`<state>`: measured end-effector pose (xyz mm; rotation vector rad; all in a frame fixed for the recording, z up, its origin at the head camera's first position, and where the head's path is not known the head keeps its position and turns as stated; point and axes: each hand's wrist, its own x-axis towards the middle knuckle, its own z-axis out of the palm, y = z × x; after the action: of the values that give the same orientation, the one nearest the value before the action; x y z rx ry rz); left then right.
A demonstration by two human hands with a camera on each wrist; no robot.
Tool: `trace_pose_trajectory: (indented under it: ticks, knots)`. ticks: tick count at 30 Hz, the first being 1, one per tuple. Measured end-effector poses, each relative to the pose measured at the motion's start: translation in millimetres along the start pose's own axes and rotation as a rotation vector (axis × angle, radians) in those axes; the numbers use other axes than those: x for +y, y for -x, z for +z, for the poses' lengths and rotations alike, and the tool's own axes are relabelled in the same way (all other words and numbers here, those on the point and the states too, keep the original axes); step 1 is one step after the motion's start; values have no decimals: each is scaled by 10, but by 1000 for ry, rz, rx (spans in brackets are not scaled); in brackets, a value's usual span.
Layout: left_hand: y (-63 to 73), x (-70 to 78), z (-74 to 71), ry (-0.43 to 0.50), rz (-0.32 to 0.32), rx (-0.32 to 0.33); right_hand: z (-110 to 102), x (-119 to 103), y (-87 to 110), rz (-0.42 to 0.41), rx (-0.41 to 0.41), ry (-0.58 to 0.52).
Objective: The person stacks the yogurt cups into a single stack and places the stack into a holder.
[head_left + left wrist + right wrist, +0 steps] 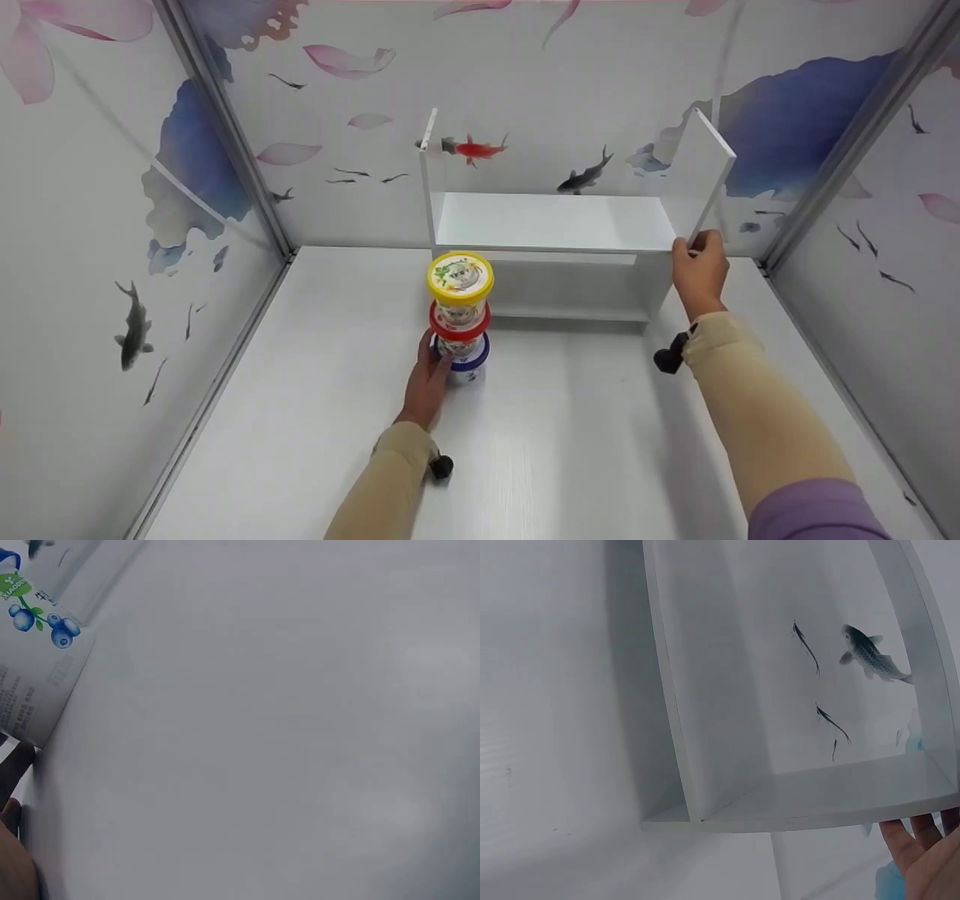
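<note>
A stack of three tubs stands in front of the shelf's left end: a yellow-lidded tub [460, 277] on top, a red-lidded tub [460, 332] in the middle and a blue-lidded tub [472, 367] lowest. My left hand [424, 388] holds the lowest tub from its left side, thumb toward the front. Blueberry pictures on the blue-lidded tub [41, 652] show in the left wrist view, with fingertips [16, 765] by its edge. My right hand [701, 276] grips the right side panel of the white shelf [555, 223]. Its fingers [901, 846] touch that panel's outer side.
The two-level shelf stands on a white table [337, 360], close to the back wall [510, 75] printed with fish and petals. Side walls [90, 225] in metal frames enclose the table left and right.
</note>
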<state>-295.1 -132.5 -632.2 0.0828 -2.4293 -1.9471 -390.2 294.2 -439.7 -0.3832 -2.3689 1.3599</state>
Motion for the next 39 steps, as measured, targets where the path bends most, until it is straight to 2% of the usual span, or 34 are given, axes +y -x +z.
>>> trace_pose_trajectory:
  ticks: [8,16,20,28,35,39]
  knots:
    - [-48,104,38,-67,-32,-3,14,16,-15,6,-29,-7]
    - [-84,200,98,-82,-50,-2,40,42,-27,0,-32,-7]
    - [-95,214,144,-73,-63,-23,33,46,-21,-3,-33,-2]
    - [-102,207,269,-60,-17,-68,49,79,-26,-42,5,0]
    - [-67,257,389,-62,-23,-102,51,86,-19,-46,8,4]
    - [-52,280,447,-58,-3,-124,49,81,-20,-44,8,5]
